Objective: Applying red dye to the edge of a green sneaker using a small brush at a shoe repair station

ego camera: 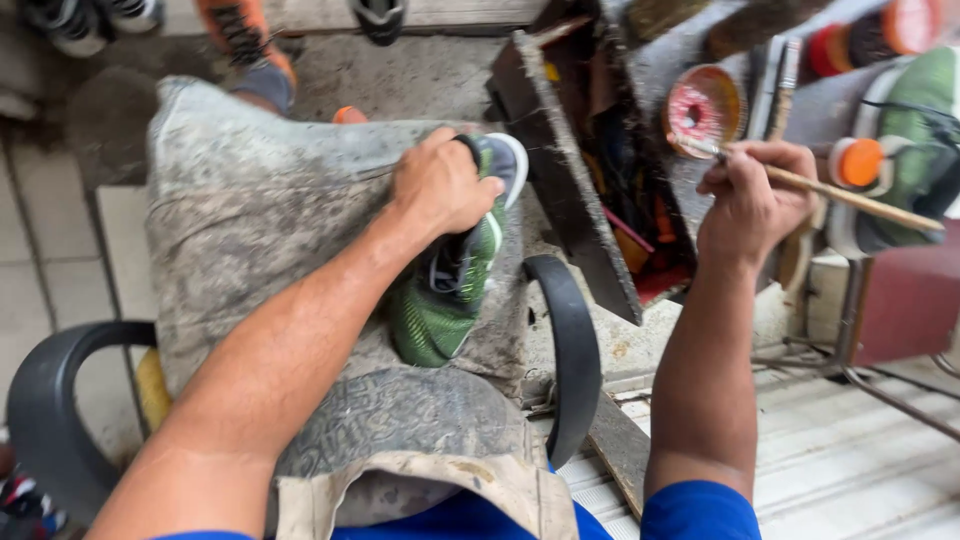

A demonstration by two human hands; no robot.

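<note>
Left hand (440,185) clamped on the green shoe (450,290), pinning it sole-side to the grey lap cloth (250,210) to steady it, while right hand (750,195) pinches a brush (850,195) at the glue tin (703,108) (pink inside), tip dipping.

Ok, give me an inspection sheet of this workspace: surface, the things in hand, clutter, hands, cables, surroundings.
Surface: grey stained cloth over the lap, in a black-armed chair.
Job's things: green sneaker lying on the cloth; thin wooden-handled brush; small round tin with pink contents.
Clutter: open wooden toolbox crammed with tools.
Hands: left hand grips the sneaker's heel; right hand holds the brush, tip at the tin.
Cables: nothing seen.
Surroundings: other shoes on the floor; another green shoe at right.
</note>
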